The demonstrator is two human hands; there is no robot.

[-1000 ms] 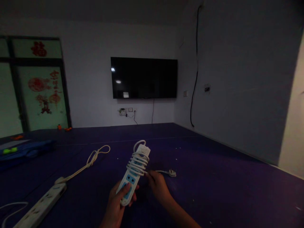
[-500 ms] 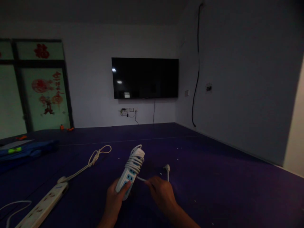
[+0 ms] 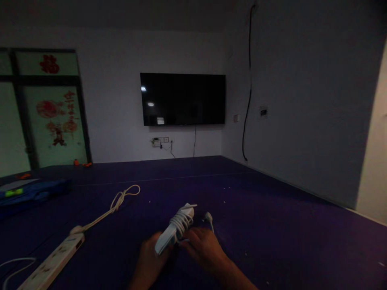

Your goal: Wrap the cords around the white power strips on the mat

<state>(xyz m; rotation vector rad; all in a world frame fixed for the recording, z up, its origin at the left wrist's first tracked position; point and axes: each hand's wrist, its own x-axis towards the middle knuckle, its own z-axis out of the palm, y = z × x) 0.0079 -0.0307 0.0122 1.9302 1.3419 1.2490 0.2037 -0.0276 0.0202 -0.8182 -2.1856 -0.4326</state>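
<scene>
A white power strip (image 3: 166, 237) is tilted on its side in my left hand (image 3: 152, 253), whose fingers wrap around its near end. Several turns of its white cord (image 3: 182, 221) are wound about the far half. Close against the strip's right side, my right hand (image 3: 204, 246) pinches the cord. The plug (image 3: 208, 217) lies just beyond that hand, its lead running back toward the fingers. A second, longer power strip (image 3: 53, 262) rests on the purple surface at the lower left, and its cream cord (image 3: 119, 201) is tied in a looped bundle.
Folded blue cloth (image 3: 36, 193) lies at the far left of the purple surface (image 3: 272, 241), with small orange objects (image 3: 87, 164) near the door. A television (image 3: 183, 99) hangs on the back wall. Down the right wall runs a black cable (image 3: 248, 100).
The held power strip has turned onto its side, so its sockets no longer face me. My right hand has come closer to it with the cord.
</scene>
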